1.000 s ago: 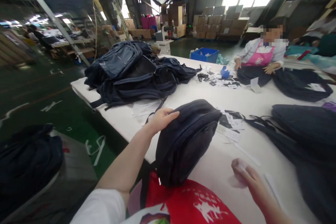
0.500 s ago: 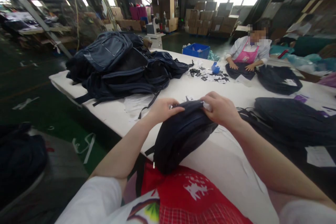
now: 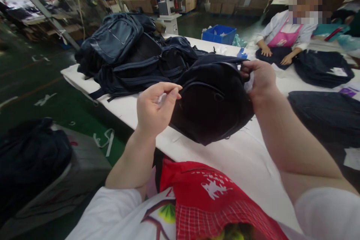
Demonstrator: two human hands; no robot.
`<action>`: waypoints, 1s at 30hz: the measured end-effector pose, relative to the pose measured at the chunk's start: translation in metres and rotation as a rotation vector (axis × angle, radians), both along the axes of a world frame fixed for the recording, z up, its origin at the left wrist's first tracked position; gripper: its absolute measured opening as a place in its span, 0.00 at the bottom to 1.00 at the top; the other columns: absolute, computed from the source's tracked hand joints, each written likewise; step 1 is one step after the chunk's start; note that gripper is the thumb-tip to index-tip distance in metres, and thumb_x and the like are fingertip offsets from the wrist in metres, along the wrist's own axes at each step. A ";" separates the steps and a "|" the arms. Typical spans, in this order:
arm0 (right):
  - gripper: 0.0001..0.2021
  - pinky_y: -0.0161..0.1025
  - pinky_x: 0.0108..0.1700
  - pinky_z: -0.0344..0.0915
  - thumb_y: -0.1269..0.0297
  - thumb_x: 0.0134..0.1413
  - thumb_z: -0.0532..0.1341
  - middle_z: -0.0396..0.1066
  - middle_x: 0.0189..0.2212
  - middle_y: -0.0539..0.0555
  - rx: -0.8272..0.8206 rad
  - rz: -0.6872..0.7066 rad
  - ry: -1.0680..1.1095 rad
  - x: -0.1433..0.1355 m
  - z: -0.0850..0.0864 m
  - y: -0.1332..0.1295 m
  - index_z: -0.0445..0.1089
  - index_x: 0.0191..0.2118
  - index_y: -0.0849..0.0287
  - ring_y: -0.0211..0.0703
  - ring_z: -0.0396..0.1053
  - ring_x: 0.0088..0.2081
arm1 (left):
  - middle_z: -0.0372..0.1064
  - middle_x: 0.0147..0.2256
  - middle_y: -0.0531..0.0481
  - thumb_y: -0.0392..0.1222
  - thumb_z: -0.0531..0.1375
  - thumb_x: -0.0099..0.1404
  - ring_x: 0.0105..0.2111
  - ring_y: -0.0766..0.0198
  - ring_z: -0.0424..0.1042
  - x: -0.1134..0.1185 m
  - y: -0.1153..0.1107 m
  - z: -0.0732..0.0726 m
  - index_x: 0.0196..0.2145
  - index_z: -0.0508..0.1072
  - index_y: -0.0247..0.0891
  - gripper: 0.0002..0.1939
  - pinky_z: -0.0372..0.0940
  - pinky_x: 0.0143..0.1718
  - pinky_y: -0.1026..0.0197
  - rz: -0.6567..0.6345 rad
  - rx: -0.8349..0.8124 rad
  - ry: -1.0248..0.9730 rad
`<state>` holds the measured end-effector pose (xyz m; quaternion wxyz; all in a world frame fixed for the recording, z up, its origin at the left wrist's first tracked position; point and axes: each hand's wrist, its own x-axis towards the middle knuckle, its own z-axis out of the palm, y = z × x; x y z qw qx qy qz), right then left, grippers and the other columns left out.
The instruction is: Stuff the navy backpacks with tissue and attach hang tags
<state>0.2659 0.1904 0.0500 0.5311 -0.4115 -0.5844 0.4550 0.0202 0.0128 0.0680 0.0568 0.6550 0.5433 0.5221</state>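
A dark navy backpack [image 3: 210, 108] is held up over the white table, its rounded panel towards me. My right hand [image 3: 261, 80] grips its upper right edge, with a bit of white material showing by the palm. At the bag's left side is my left hand [image 3: 156, 108], thumb and fingers pinched together. Something whitish shows inside its curled fingers, too small to name. Whether the left fingertips also hold the bag's edge is hard to see.
A pile of navy backpacks [image 3: 120, 56] covers the table's far left. More dark bags [image 3: 326, 112] lie at the right. Across the table, a co-worker's hands [image 3: 287, 59] press on a dark bag. A blue bin [image 3: 219, 34] stands beyond the table.
The backpack has moved up and away from my body and turned, showing its broad panel. My right hand has gone up and right with it; the left has shifted slightly left and up.
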 end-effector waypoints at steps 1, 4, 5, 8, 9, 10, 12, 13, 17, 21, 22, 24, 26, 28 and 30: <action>0.13 0.33 0.27 0.52 0.71 0.56 0.46 0.52 0.20 0.42 -0.064 0.073 0.141 -0.005 0.002 -0.007 0.51 0.21 0.56 0.25 0.54 0.21 | 0.77 0.32 0.49 0.43 0.56 0.69 0.31 0.66 0.75 0.002 0.002 -0.001 0.41 0.76 0.37 0.11 0.68 0.35 0.65 -0.014 -0.007 0.001; 0.10 0.30 0.22 0.48 0.67 0.49 0.56 0.53 0.17 0.42 -0.249 0.238 0.322 -0.031 -0.008 -0.046 0.55 0.21 0.58 0.28 0.52 0.19 | 0.77 0.37 0.47 0.43 0.55 0.69 0.36 0.63 0.75 0.018 0.014 -0.010 0.43 0.76 0.38 0.12 0.68 0.39 0.63 -0.107 -0.095 0.086; 0.09 0.30 0.21 0.48 0.63 0.47 0.58 0.56 0.17 0.43 -0.309 0.323 0.270 -0.041 -0.019 -0.061 0.59 0.22 0.59 0.29 0.53 0.19 | 0.77 0.38 0.46 0.43 0.55 0.68 0.37 0.61 0.75 0.024 0.019 -0.017 0.43 0.76 0.37 0.12 0.68 0.40 0.62 -0.114 -0.148 0.141; 0.09 0.31 0.23 0.53 0.61 0.42 0.63 0.59 0.19 0.44 -0.378 0.381 0.170 -0.066 -0.063 -0.100 0.65 0.27 0.60 0.32 0.56 0.22 | 0.77 0.35 0.43 0.47 0.55 0.67 0.36 0.56 0.75 0.036 0.032 -0.045 0.37 0.76 0.36 0.13 0.67 0.38 0.58 0.005 -0.339 0.316; 0.08 0.31 0.25 0.55 0.63 0.42 0.61 0.61 0.21 0.44 -0.362 0.407 0.145 -0.071 -0.078 -0.108 0.65 0.29 0.60 0.33 0.58 0.23 | 0.77 0.34 0.43 0.49 0.55 0.67 0.34 0.55 0.75 0.038 0.035 -0.056 0.34 0.76 0.36 0.15 0.66 0.36 0.58 0.039 -0.400 0.351; 0.06 0.32 0.26 0.57 0.64 0.44 0.59 0.61 0.21 0.45 -0.327 0.444 0.105 -0.074 -0.090 -0.114 0.65 0.29 0.60 0.34 0.58 0.24 | 0.76 0.32 0.43 0.51 0.55 0.67 0.33 0.55 0.75 0.039 0.037 -0.066 0.33 0.75 0.36 0.16 0.66 0.34 0.58 0.049 -0.455 0.364; 0.03 0.33 0.29 0.60 0.68 0.45 0.56 0.62 0.22 0.46 -0.188 0.489 -0.030 -0.075 -0.105 -0.120 0.64 0.29 0.59 0.35 0.59 0.26 | 0.76 0.29 0.44 0.54 0.53 0.67 0.31 0.55 0.74 0.039 0.039 -0.082 0.29 0.75 0.36 0.20 0.65 0.32 0.59 0.002 -0.544 0.327; 0.03 0.34 0.31 0.61 0.70 0.45 0.55 0.63 0.24 0.47 -0.098 0.488 -0.125 -0.075 -0.106 -0.122 0.63 0.30 0.59 0.37 0.61 0.27 | 0.76 0.28 0.44 0.55 0.52 0.67 0.31 0.56 0.75 0.039 0.039 -0.087 0.29 0.76 0.36 0.22 0.65 0.33 0.59 -0.044 -0.575 0.282; 0.15 0.41 0.44 0.67 0.73 0.45 0.57 0.72 0.39 0.56 0.241 0.415 -0.525 -0.063 -0.089 -0.133 0.66 0.42 0.60 0.47 0.69 0.40 | 0.78 0.34 0.44 0.57 0.53 0.66 0.36 0.55 0.76 0.030 0.046 -0.093 0.35 0.79 0.37 0.22 0.68 0.40 0.58 -0.102 -0.570 -0.035; 0.17 0.39 0.49 0.66 0.70 0.56 0.56 0.75 0.42 0.55 0.330 0.139 -0.510 -0.019 -0.092 -0.133 0.66 0.52 0.56 0.43 0.72 0.43 | 0.73 0.24 0.50 0.60 0.59 0.60 0.21 0.64 0.69 0.009 0.059 -0.088 0.30 0.77 0.37 0.22 0.63 0.22 0.64 0.005 -0.643 -0.312; 0.15 0.37 0.47 0.67 0.68 0.59 0.54 0.76 0.39 0.54 0.260 0.001 -0.494 -0.001 -0.103 -0.128 0.67 0.51 0.56 0.41 0.73 0.40 | 0.70 0.22 0.52 0.61 0.60 0.59 0.19 0.66 0.65 0.005 0.062 -0.088 0.29 0.76 0.37 0.22 0.60 0.19 0.65 -0.010 -0.682 -0.353; 0.14 0.36 0.43 0.67 0.61 0.64 0.50 0.76 0.34 0.54 0.000 -0.273 -0.582 0.040 -0.136 -0.109 0.68 0.49 0.57 0.41 0.73 0.35 | 0.66 0.19 0.53 0.61 0.62 0.57 0.17 0.67 0.62 0.002 0.066 -0.092 0.28 0.76 0.36 0.22 0.57 0.18 0.66 -0.090 -0.765 -0.408; 0.17 0.36 0.44 0.66 0.56 0.65 0.48 0.76 0.33 0.53 -0.363 -0.374 -0.847 0.081 -0.179 -0.083 0.70 0.48 0.56 0.42 0.73 0.37 | 0.65 0.17 0.54 0.61 0.62 0.57 0.17 0.67 0.62 0.010 0.068 -0.100 0.27 0.75 0.36 0.23 0.57 0.18 0.66 -0.177 -0.847 -0.425; 0.16 0.39 0.45 0.65 0.57 0.63 0.52 0.76 0.36 0.59 -0.501 -0.402 -0.940 0.114 -0.222 -0.057 0.72 0.45 0.60 0.48 0.73 0.41 | 0.64 0.17 0.53 0.62 0.60 0.58 0.17 0.67 0.62 0.029 0.068 -0.111 0.27 0.75 0.36 0.23 0.56 0.19 0.66 -0.258 -0.916 -0.401; 0.15 0.40 0.46 0.64 0.60 0.60 0.54 0.76 0.39 0.62 -0.587 -0.394 -0.992 0.134 -0.258 -0.038 0.72 0.46 0.61 0.51 0.73 0.45 | 0.65 0.17 0.53 0.61 0.58 0.61 0.18 0.66 0.63 0.054 0.068 -0.125 0.27 0.75 0.36 0.24 0.57 0.22 0.65 -0.349 -0.964 -0.324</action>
